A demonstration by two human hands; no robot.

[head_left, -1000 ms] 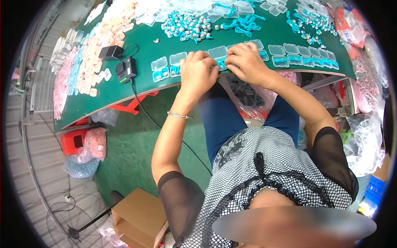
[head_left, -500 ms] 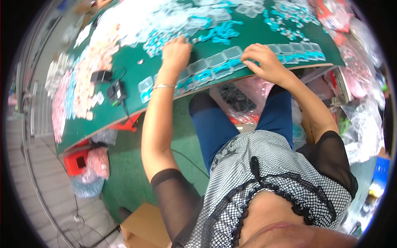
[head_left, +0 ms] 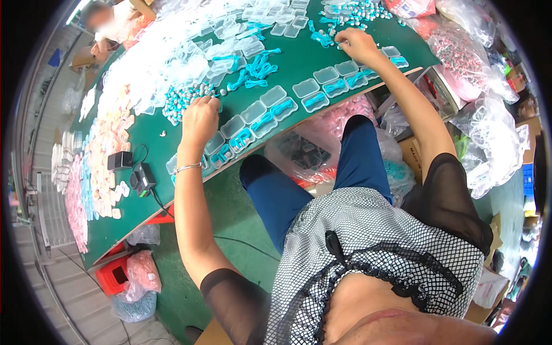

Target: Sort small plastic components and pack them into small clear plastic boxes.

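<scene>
Mid-sorting, by the look of it: the left hand [head_left: 200, 119], fingers curled together, dips into the pile of small silver-and-teal pieces [head_left: 185, 99] at its eleven o'clock, while the right hand [head_left: 356, 45] pinches loose teal pieces [head_left: 345, 10] at its twelve o'clock, above the row of clear plastic cases [head_left: 270, 109] likely filled next.

1. The left forearm rises from the lower middle toward 11 o'clock, bare from the dark sheer sleeve up to the wrist.
2. The left hand [head_left: 199, 119] lies back-up, knuckles bent, fingers curled downward; a thin bracelet circles its wrist.
3. The right arm runs from the 4 o'clock side up toward 1 o'clock, elbow bent, the upper arm in dark sheer fabric.
4. The right hand [head_left: 356, 45] is reached far forward, fingertips pinched together in a small grip; what they hold cannot be made out.
</scene>
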